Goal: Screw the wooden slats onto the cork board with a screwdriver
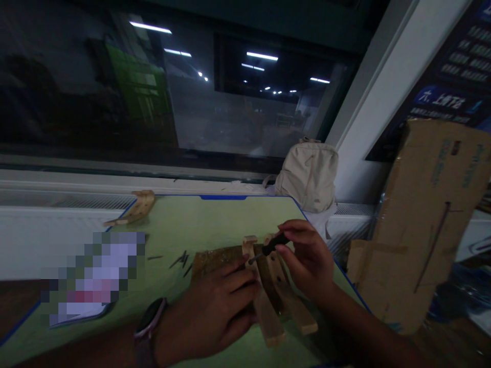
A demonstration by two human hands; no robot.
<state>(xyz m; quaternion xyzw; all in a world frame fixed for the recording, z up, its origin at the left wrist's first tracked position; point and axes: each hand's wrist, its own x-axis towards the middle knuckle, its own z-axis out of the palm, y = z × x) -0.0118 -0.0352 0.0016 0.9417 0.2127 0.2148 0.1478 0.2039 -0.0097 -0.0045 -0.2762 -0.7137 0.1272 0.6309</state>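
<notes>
Dark window glass [230, 122] caught ceiling lights behind a green, blue-edged table [184, 214]. Tall cardboard [429, 204] stood to the right; a pale backpack [309, 176] sat by the table's far right corner. On the tabletop, the left hand [215, 306] had its fingers close together and slightly bent across the left wooden piece [270, 322]; its thumb was too obscured to tell whether it gripped. Beside that lay the right wooden piece [293, 304]. Above them, the right hand [310, 255] pinched a screwdriver [276, 243] between thumb and fingers, its shaft slanting to the left piece near the left fingertips. Small dark screws [184, 259] lay scattered farther left.
</notes>
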